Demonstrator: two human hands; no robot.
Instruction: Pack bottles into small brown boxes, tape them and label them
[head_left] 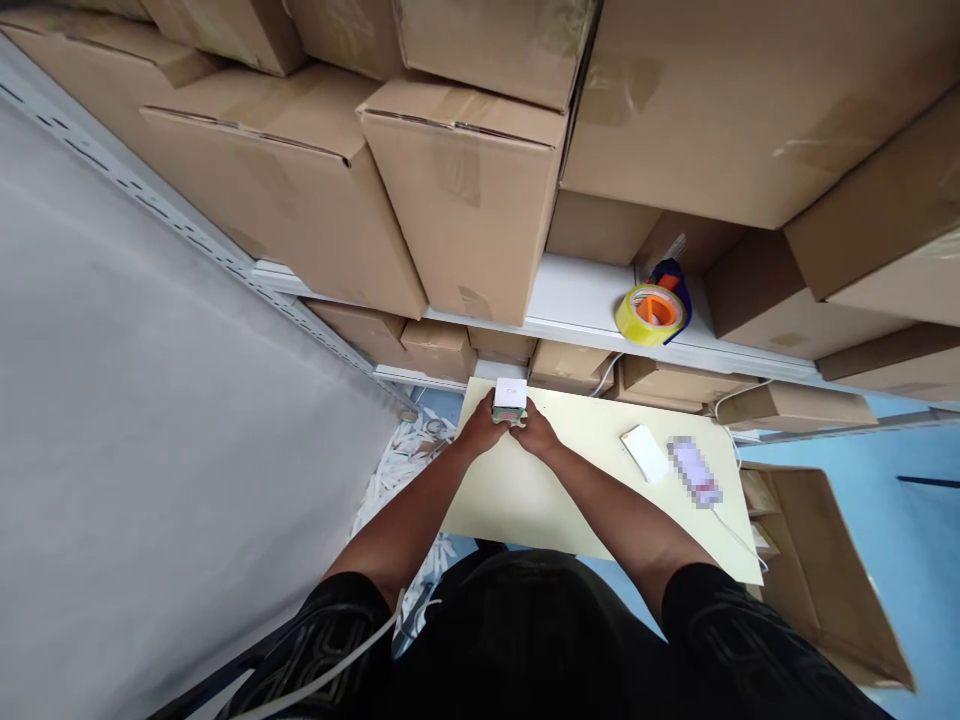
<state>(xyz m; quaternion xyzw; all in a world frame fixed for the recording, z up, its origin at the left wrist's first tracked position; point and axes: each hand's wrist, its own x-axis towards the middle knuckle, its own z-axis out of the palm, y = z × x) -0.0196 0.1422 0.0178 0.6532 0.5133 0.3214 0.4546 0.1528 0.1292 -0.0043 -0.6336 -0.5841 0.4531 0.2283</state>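
Observation:
A small white box (pixel 511 393) with a greenish near side is held between my two hands, over the far edge of the pale yellow table (pixel 517 490). My left hand (pixel 481 428) is closed on the box's left side. From the right side my right hand (pixel 536 430) grips it too, with both thumbs near the front. The fingertips behind the box are hidden. Farther right on the table lie a flat white box (pixel 644 453) and a blurred-out phone (pixel 694 471) with a white cable.
Cardboard boxes (pixel 465 190) fill the shelves ahead. A yellow tape roll in a dispenser (pixel 651 312) sits on the shelf (pixel 574 290). A grey wall (pixel 150 400) stands left, with white paper strips (pixel 390 480) on the floor. An open carton (pixel 825 570) stands right of the table.

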